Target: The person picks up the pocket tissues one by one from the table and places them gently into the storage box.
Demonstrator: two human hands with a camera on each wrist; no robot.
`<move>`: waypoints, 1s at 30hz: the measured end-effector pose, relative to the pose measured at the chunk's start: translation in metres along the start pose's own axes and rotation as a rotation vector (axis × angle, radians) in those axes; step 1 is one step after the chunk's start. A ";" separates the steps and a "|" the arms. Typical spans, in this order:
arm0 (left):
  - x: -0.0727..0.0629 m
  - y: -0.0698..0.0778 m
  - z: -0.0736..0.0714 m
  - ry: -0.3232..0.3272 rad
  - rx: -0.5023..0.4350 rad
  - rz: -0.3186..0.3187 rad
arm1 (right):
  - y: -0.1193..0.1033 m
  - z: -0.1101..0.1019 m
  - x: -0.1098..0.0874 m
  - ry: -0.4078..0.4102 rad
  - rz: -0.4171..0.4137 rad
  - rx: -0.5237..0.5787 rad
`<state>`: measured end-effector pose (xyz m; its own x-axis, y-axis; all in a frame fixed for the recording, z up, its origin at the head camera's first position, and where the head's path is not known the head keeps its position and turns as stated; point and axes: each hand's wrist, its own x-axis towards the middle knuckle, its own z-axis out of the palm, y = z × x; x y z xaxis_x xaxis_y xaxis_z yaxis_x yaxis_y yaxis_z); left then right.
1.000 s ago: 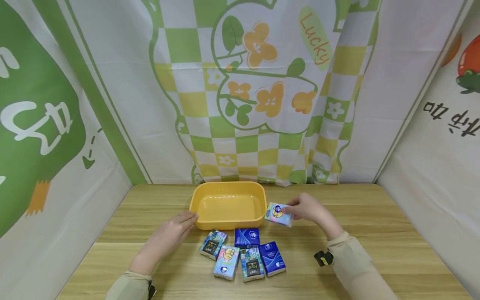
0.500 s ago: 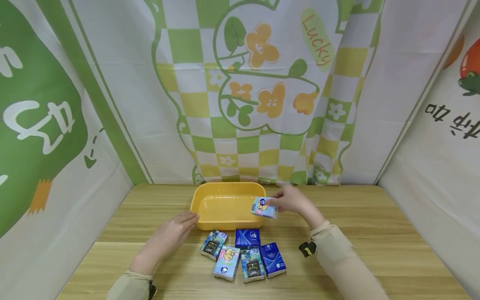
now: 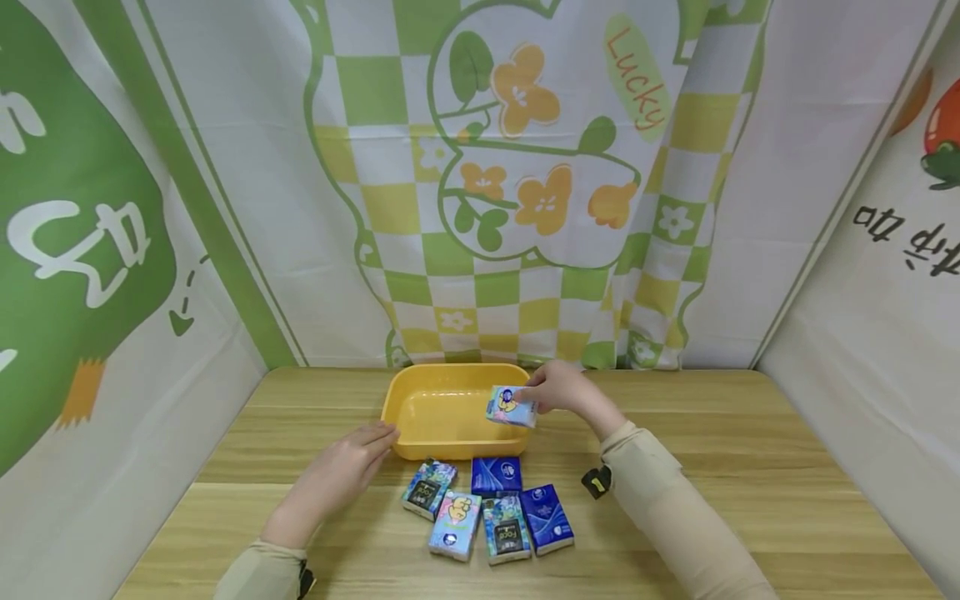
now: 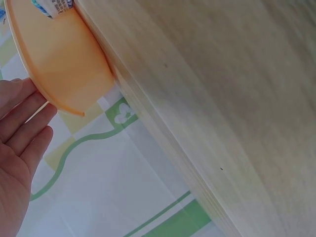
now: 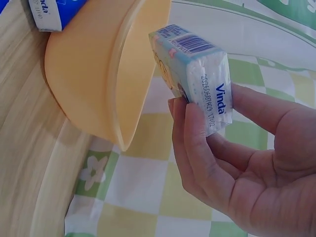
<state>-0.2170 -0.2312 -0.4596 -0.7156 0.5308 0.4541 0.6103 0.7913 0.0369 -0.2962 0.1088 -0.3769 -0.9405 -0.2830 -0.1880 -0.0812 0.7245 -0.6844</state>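
Currently holding a pack [image 5: 193, 74] in the right hand [image 3: 561, 387], pinched between thumb and fingertips, up at the right end of the yellow tub [image 3: 442, 421]. Light blue on its broad face, printed with a yellow duck, touches of pink and a round dark-blue emblem. White on the end facing the right wrist view, lettered "Vinda" in blue beside a line of dark stamped digits. Marked with a barcode along one narrow side, close to a small pink flower. Wrapped in clear film, glossy and a little crinkled at the white end, boxy in shape and tilted in that view.

Gripping nothing with the left hand [image 3: 341, 467]; touching the tub's left edge with fingers nearly straight and close together.

In front of the tub, on the wooden table [image 3: 712, 500], with a second duck pack [image 3: 454, 527] lying face up between two flowery packs [image 3: 506, 531] with dark labels. Close by, with two dark-blue packs [image 3: 547, 518], one just before the tub, the other farthest right. Behind the table, with a checked curtain [image 3: 517, 317] in green, yellow and white.
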 end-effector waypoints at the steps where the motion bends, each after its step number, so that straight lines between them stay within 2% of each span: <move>1: 0.000 0.000 0.000 -0.006 -0.002 -0.002 | -0.001 0.000 0.001 -0.007 0.005 -0.002; 6: 0.000 0.001 -0.002 -0.026 -0.012 -0.010 | -0.007 0.002 0.010 -0.028 0.020 -0.013; 19: 0.000 0.001 0.001 0.009 0.008 -0.004 | -0.022 0.005 0.032 -0.069 0.004 0.055; 30: 0.001 0.001 -0.002 -0.030 -0.011 -0.019 | -0.024 0.012 0.045 -0.084 0.044 0.066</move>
<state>-0.2163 -0.2308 -0.4578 -0.7370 0.5247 0.4260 0.5999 0.7982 0.0548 -0.3327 0.0711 -0.3776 -0.9115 -0.3059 -0.2750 -0.0163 0.6949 -0.7189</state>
